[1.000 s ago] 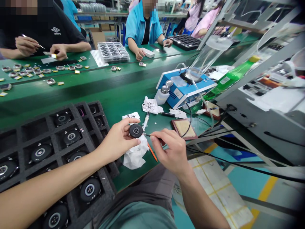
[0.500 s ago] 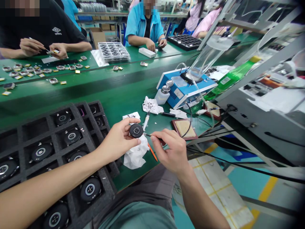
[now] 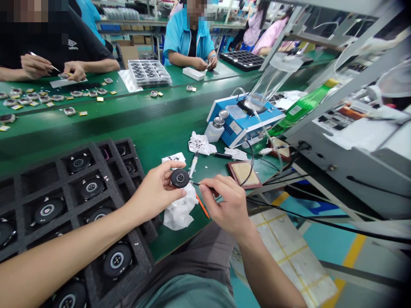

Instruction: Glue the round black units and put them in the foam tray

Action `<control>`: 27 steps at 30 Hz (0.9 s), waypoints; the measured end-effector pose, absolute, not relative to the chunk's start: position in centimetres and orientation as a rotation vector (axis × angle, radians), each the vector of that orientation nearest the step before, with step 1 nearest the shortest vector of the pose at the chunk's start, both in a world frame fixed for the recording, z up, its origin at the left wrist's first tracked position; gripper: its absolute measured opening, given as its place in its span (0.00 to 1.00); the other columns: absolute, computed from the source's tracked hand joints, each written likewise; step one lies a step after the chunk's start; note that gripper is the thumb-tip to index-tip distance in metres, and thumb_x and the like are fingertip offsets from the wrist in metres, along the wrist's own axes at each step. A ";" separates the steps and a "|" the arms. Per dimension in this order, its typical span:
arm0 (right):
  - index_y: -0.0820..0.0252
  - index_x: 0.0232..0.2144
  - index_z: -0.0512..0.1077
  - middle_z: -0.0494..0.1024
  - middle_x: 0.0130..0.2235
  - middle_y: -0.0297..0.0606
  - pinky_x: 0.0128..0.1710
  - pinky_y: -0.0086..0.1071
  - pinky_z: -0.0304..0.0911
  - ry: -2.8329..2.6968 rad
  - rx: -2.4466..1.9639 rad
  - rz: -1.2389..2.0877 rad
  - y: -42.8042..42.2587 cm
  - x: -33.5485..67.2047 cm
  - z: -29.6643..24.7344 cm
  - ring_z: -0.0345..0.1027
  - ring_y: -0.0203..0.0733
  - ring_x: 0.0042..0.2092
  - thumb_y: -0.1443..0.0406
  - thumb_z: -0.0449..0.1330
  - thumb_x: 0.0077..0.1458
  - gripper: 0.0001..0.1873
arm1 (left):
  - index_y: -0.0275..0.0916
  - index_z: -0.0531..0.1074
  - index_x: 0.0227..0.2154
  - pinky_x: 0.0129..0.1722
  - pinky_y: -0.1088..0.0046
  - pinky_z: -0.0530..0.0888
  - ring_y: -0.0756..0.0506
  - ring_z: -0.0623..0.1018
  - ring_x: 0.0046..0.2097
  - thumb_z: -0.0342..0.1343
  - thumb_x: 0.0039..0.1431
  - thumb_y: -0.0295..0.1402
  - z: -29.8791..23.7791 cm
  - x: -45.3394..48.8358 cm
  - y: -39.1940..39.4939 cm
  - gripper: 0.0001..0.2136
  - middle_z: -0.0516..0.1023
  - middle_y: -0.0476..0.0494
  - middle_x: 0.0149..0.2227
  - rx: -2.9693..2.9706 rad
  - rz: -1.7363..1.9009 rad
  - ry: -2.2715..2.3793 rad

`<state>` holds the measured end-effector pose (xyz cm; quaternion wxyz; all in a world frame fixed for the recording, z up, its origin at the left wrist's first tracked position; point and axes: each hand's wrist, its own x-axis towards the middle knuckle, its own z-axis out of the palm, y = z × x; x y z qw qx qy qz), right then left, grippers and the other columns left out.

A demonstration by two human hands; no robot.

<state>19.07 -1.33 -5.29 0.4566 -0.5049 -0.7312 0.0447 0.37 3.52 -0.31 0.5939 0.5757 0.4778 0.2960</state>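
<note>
My left hand (image 3: pixel 154 190) pinches a small round black part (image 3: pixel 180 178) between thumb and fingers, held just above the green table. My right hand (image 3: pixel 224 203) grips a thin black pen-like tool (image 3: pixel 201 184), fingers closed round it. Its tip touches the right edge of the round part. A black cable runs from the tool hand off to the right. Under both hands lies a crumpled white cloth (image 3: pixel 180 209) with an orange stick (image 3: pixel 203 206) beside it.
A black foam tray (image 3: pixel 64 179) with several round parts fills the left. A syringe (image 3: pixel 193 164), a white bottle (image 3: pixel 214 129), a blue box unit (image 3: pixel 244 119) and a brown pad (image 3: pixel 244 173) lie ahead. Other people work across the green belt (image 3: pixel 96 124).
My hands hold the same pose on the part and tool. The view has shifted slightly, and the co-workers across the table have moved their hands.
</note>
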 end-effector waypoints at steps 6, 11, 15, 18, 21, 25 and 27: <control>0.59 0.33 0.75 0.75 0.27 0.34 0.32 0.34 0.60 -1.803 -1.236 0.113 -1.3 19.1 -5.3 0.67 0.37 0.30 0.69 0.59 0.63 0.06 | 0.35 0.70 0.51 0.41 0.71 0.74 0.47 0.79 0.39 0.67 0.42 0.24 -0.4 0.3 3.5 0.29 0.80 0.45 0.40 1.332 0.689 1.102; 0.59 0.33 0.75 0.76 0.27 0.33 0.32 0.34 0.60 -1.801 -1.234 0.102 -1.3 19.1 -5.3 0.67 0.37 0.29 0.69 0.59 0.63 0.06 | 0.35 0.70 0.51 0.42 0.70 0.74 0.46 0.80 0.40 0.68 0.42 0.24 -0.3 0.3 3.5 0.29 0.80 0.44 0.41 1.333 0.687 1.109; 0.58 0.33 0.75 0.76 0.27 0.34 0.32 0.34 0.60 -1.803 -1.244 0.088 -1.3 19.2 -5.3 0.68 0.37 0.29 0.69 0.59 0.63 0.07 | 0.36 0.71 0.50 0.42 0.69 0.75 0.45 0.80 0.40 0.68 0.42 0.25 -0.3 0.3 3.5 0.28 0.80 0.45 0.40 1.339 0.685 1.112; 0.58 0.33 0.75 0.76 0.27 0.34 0.32 0.34 0.60 -1.800 -1.247 0.087 -1.5 19.2 -5.3 0.68 0.37 0.29 0.69 0.59 0.63 0.06 | 0.36 0.71 0.50 0.42 0.69 0.75 0.46 0.80 0.39 0.69 0.42 0.24 -0.2 0.3 3.5 0.28 0.80 0.46 0.38 1.342 0.677 1.118; 0.58 0.33 0.75 0.76 0.27 0.33 0.32 0.35 0.60 -1.795 -1.258 0.115 -1.6 19.2 -5.3 0.68 0.37 0.29 0.69 0.59 0.63 0.07 | 0.36 0.71 0.50 0.41 0.68 0.76 0.46 0.80 0.37 0.69 0.42 0.25 -0.2 0.5 3.6 0.28 0.81 0.47 0.37 1.340 0.666 1.125; 0.58 0.34 0.76 0.77 0.28 0.34 0.33 0.35 0.61 -1.770 -1.271 0.117 -2.1 20.3 -5.7 0.68 0.38 0.30 0.68 0.60 0.63 0.06 | 0.36 0.71 0.50 0.42 0.68 0.76 0.46 0.81 0.39 0.70 0.42 0.25 -0.3 0.6 3.6 0.29 0.82 0.45 0.39 1.314 0.748 1.136; 0.59 0.35 0.77 0.78 0.29 0.35 0.33 0.35 0.62 -1.764 -1.342 0.139 -2.5 21.6 -6.7 0.70 0.39 0.31 0.68 0.60 0.63 0.06 | 0.36 0.70 0.50 0.44 0.69 0.76 0.46 0.81 0.41 0.70 0.43 0.26 -0.2 0.6 3.6 0.29 0.82 0.45 0.41 1.272 0.830 1.148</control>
